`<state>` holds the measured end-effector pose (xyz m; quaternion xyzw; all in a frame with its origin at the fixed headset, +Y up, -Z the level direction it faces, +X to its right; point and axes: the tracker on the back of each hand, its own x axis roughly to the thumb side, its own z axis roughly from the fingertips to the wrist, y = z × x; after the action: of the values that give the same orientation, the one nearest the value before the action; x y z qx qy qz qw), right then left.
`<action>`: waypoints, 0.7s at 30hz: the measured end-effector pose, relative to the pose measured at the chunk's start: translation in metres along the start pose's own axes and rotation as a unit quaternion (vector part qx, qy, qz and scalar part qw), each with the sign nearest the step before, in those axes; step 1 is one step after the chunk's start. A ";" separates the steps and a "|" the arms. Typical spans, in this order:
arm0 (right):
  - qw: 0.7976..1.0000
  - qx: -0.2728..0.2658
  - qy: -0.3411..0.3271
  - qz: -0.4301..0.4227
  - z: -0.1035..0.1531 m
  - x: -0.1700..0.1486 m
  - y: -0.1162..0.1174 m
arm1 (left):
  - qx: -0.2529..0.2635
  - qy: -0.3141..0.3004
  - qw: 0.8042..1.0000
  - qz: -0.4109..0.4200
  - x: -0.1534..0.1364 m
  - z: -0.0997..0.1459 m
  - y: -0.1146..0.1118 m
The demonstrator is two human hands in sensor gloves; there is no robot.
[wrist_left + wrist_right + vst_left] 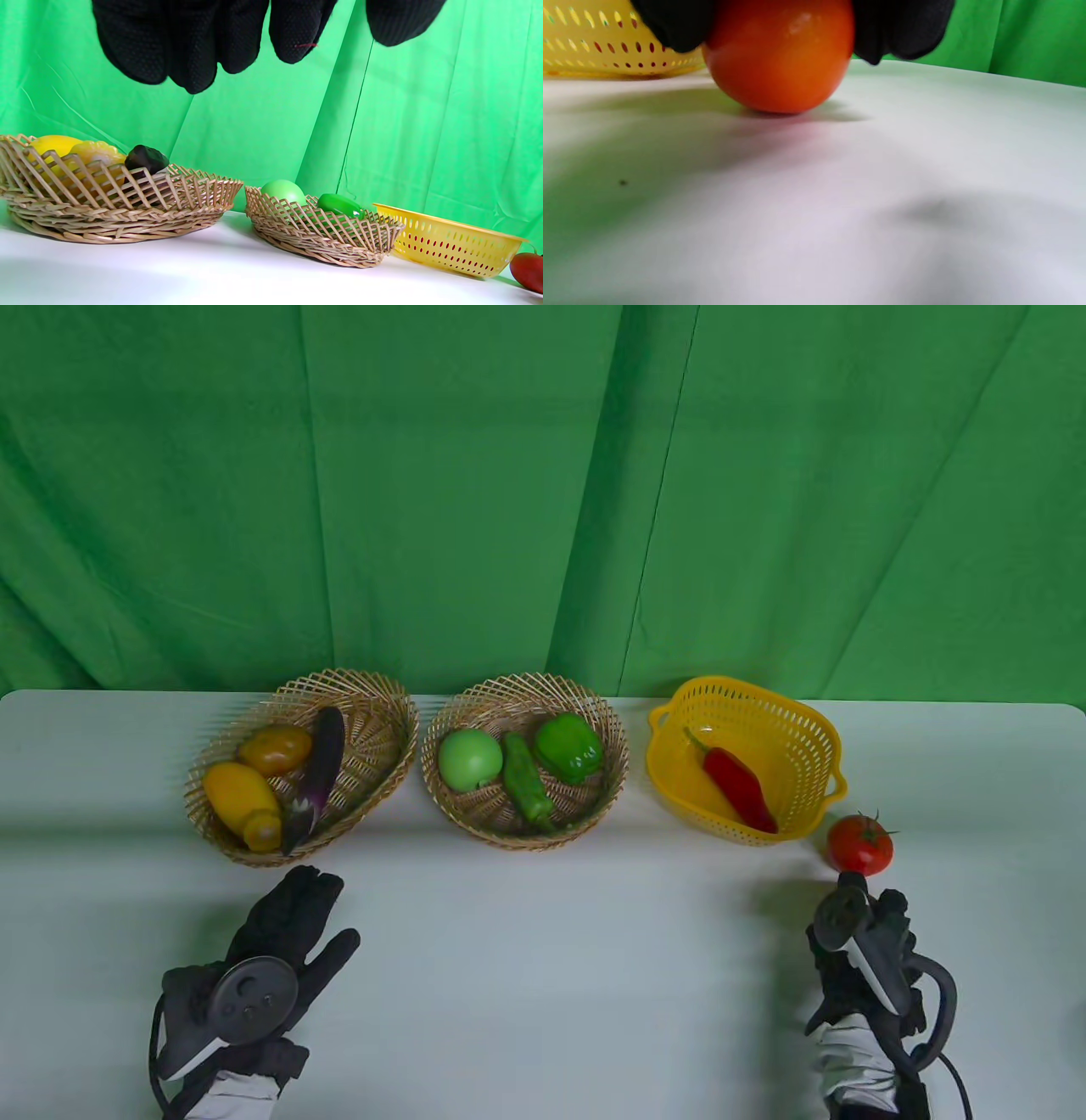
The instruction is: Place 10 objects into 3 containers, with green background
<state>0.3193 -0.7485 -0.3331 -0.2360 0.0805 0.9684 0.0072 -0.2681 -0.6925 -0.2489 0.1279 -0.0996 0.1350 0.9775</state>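
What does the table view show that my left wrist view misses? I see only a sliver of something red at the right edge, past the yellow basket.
Observer: That is a tomato, resting on the table just outside the yellow basket.
Operator: Is the right hand near it?
Observer: Yes. The right hand reaches up to it; in the right wrist view its fingers flank the tomato on both sides while it sits on the table.
Operator: Is anything in the yellow basket?
Observer: One red chili, lying along its floor.
Operator: And my left hand?
Observer: The left hand lies flat, holding nothing, in front of the left wicker basket.
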 end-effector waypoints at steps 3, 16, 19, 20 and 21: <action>1.000 0.009 -0.002 0.004 -0.002 0.001 -0.005 | -0.001 0.002 1.000 0.001 0.000 0.000 0.001; 0.998 0.033 -0.053 0.019 0.006 0.022 -0.043 | -0.005 0.008 1.000 -0.007 -0.002 0.000 0.001; 0.998 0.018 -0.066 0.006 0.008 0.027 -0.053 | -0.005 0.008 1.000 -0.008 -0.002 0.000 0.001; 0.997 0.009 -0.071 0.002 0.009 0.029 -0.058 | -0.005 0.009 1.000 -0.008 -0.003 0.000 0.001; 0.997 0.003 -0.075 0.000 0.010 0.031 -0.062 | -0.006 0.009 1.000 -0.009 -0.003 0.000 0.001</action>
<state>0.2905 -0.6862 -0.3486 -0.1629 0.0823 0.9831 0.0143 -0.2709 -0.6923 -0.2490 0.1219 -0.0903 0.1271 0.9802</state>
